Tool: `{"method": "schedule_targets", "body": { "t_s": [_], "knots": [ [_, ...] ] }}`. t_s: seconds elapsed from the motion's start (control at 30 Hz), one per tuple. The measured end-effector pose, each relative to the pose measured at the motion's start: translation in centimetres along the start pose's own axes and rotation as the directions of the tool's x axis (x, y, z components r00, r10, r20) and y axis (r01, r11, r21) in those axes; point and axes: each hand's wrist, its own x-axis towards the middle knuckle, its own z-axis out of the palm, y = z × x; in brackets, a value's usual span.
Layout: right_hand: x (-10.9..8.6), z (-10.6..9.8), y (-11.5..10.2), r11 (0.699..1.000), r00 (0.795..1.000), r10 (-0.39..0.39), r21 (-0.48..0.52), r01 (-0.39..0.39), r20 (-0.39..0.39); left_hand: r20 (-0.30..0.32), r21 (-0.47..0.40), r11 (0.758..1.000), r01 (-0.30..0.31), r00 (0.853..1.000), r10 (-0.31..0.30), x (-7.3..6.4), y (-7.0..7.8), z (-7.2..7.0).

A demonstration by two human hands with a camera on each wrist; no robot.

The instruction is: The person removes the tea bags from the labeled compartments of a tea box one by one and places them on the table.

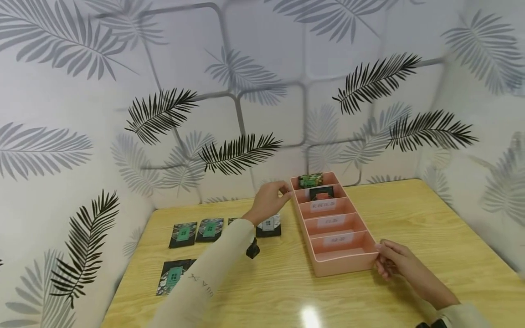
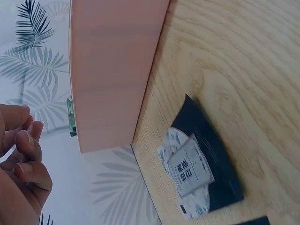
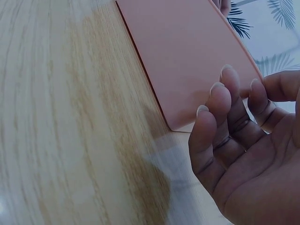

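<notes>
A pink divided storage box (image 1: 344,265) stands on the table, with paper labels on several dividers. My right hand (image 1: 395,262) pinches its front right corner between thumb and index finger; in the right wrist view the other fingers (image 3: 204,133) curl loosely beside the wall. Beside the box's far left side is my left hand (image 1: 268,201), its fingers loosely bent; the left wrist view shows nothing in them. A green tea packet (image 1: 311,181) lies in the rearmost compartment. In front of it, the second compartment holds a black tea sachet with a reddish label (image 1: 321,193).
Left of the box lies a black-and-white tea sachet (image 1: 268,225). Further left are green-labelled sachets (image 1: 183,234), (image 1: 210,229) in a row, and another sachet (image 1: 172,275) nearer the front, partly behind my left sleeve. A leaf-patterned wall (image 1: 262,114) rises behind the wooden table (image 1: 283,291).
</notes>
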Motion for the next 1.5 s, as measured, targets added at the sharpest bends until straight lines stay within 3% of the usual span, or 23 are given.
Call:
{"method": "schedule_targets", "body": {
  "t_s": [0.47,0.63,0.83,0.97,1.1,1.23,1.5],
  "knots": [
    [0.2,0.2,-0.5,1.0,1.0,-0.003,0.0,0.003,-0.003,0.029,-0.033,0.999,0.037,0.999,-0.036,3.2,0.5,2.2],
    [0.3,0.1,-0.2,1.0,1.0,0.008,0.013,-0.008,-0.005,0.031,0.017,0.998,0.066,0.997,-0.067,4.2,0.7,3.4],
    [-0.2,-0.2,0.1,1.0,1.0,-0.002,0.01,0.002,-0.004,0.054,0.089,0.995,0.046,0.997,-0.051,5.1,1.1,5.1],
    [-0.4,-0.3,0.2,1.0,1.0,-0.008,0.018,0.008,-0.007,0.085,0.103,0.993,0.056,0.994,-0.065,5.4,1.5,5.5],
    [-0.4,-0.3,0.3,1.0,1.0,-0.009,0.024,0.009,-0.001,0.131,0.158,0.983,0.095,0.985,-0.116,5.8,1.9,5.6],
    [-0.1,-0.4,0.3,1.0,1.0,-0.013,0.024,0.013,0.003,0.136,0.21,0.969,0.133,0.977,-0.164,6.2,2.4,5.6],
    [-0.4,-0.6,0.5,0.999,1.0,0.001,0.04,-0.002,0.022,0.158,0.227,0.962,0.149,0.97,-0.187,6.8,3.3,6.6]
  ]
}}
